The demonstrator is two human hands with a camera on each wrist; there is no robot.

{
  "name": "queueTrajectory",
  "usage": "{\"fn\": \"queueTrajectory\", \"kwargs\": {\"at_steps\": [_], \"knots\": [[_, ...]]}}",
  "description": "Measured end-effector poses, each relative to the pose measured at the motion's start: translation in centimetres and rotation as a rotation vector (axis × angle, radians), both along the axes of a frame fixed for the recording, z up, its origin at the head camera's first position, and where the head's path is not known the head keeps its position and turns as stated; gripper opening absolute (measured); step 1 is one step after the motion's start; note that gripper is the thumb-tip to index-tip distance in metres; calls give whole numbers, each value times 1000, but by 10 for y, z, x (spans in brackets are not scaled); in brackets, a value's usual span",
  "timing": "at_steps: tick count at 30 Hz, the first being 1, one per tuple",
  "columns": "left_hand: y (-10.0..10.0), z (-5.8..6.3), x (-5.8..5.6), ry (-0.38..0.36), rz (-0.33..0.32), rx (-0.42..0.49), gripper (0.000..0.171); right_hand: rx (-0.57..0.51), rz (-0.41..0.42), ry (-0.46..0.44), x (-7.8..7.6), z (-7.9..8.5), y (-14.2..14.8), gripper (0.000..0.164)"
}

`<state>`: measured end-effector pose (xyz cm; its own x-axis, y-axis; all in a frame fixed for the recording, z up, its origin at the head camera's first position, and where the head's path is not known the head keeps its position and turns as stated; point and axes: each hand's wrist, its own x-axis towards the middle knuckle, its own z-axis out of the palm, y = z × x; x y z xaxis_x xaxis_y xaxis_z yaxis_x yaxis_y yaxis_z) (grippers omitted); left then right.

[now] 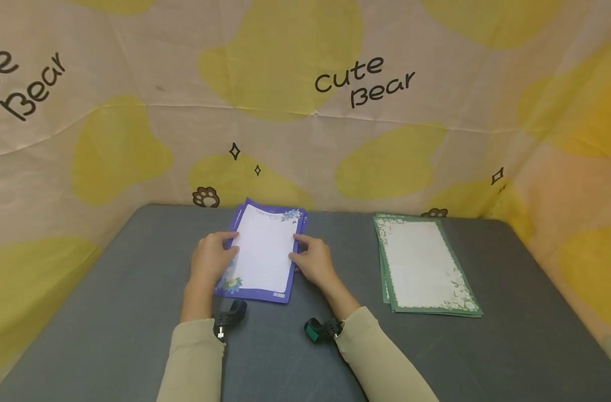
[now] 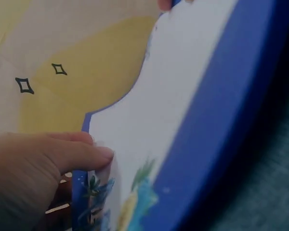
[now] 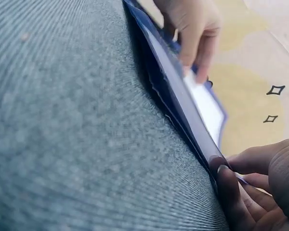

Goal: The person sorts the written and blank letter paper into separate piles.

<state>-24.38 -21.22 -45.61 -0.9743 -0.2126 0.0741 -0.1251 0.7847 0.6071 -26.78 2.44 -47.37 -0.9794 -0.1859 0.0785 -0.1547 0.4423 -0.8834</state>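
Note:
A sheet of stationery paper [image 1: 265, 251] with a purple-blue border and blue flowers lies over more sheets of its kind, whose edges peek out at the upper left and right. My left hand [image 1: 211, 259] pinches the left edge, thumb on the white face. On the opposite edge, my right hand [image 1: 315, 261] grips with thumb and fingers. The left wrist view shows the paper [image 2: 159, 86] bowed, its flowered corner beside the left hand [image 2: 43, 159]. In the right wrist view the right hand [image 3: 265, 178] holds the near edge of the stack, and its lower side stands close over the table.
To the right, a stack of green-bordered sheets [image 1: 418, 262] lies slightly fanned on the grey table [image 1: 119, 318]. A patterned cloth [image 1: 305, 156] hangs behind the table's far edge and along the sides. Dark straps [image 1: 230, 315] circle both wrists.

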Motion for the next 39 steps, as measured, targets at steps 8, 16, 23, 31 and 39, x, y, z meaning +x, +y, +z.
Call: {"fn": "queueTrajectory", "kwargs": {"at_steps": [8, 16, 23, 31, 39], "knots": [[2, -2, 1, -27, 17, -11, 41, 48, -23, 8, 3, 6, -2, 48], [1, -3, -1, 17, 90, 113, 50, 50, -175, 55, 6, 16, -6, 51], [4, -1, -5, 15, 69, 201, 53, -330, -79, -164, 2, 16, -11, 65], [8, -3, -6, -17, 75, 257, 52, -465, -8, -167, 3, 3, -8, 62], [17, -8, -5, -28, 61, 239, 52, -469, -32, -120, 6, -5, -5, 63]]}}
